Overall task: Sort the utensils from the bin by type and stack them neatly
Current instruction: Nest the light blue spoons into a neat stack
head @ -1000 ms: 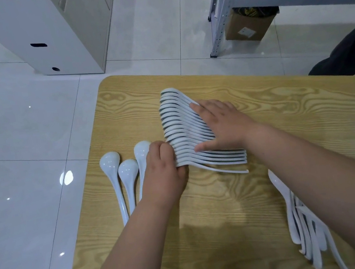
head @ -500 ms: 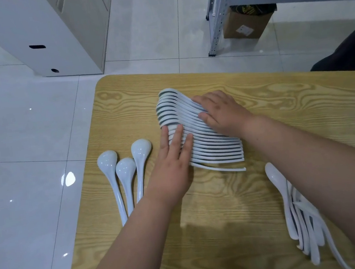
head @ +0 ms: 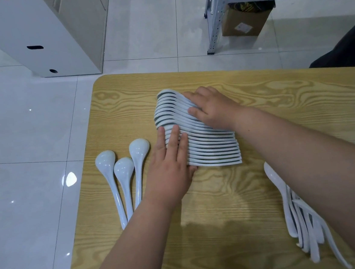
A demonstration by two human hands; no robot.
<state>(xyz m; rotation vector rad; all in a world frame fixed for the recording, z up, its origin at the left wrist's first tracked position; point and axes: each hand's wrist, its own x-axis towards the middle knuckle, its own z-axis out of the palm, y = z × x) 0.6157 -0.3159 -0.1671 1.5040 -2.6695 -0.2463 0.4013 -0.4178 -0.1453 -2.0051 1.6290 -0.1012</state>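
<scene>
From my feed, the nested row of white spoons [head: 214, 150] lies on its side toward 12 o'clock of the wooden table [head: 228, 228], bowls to the left, handles fanned to the right. My operator's left hand [head: 170, 173] lies flat, fingers straight and together, pressing on the bowl ends of the nearer spoons. It grips nothing. The right hand [head: 213, 107] rests on the farther part of the row, fingers extended over the curved handles and palm down, also gripping nothing.

At 9 o'clock, near the left hand, three round-bowled spoons [head: 124, 170] lie side by side, handles toward me. At 4 o'clock a loose pile of flat spoons [head: 312, 236] sits near the table edge. The right forearm [head: 309, 162] crosses over it and hides its upper part. The two hands cover much of the row's middle, so I cannot count the spoons.

Beyond the table, on the tiled floor [head: 18, 154], a white cabinet [head: 37, 35] stands at 11 o'clock. A metal shelf [head: 215, 13] stands at 1 o'clock with a cardboard box [head: 245, 23] under it.
</scene>
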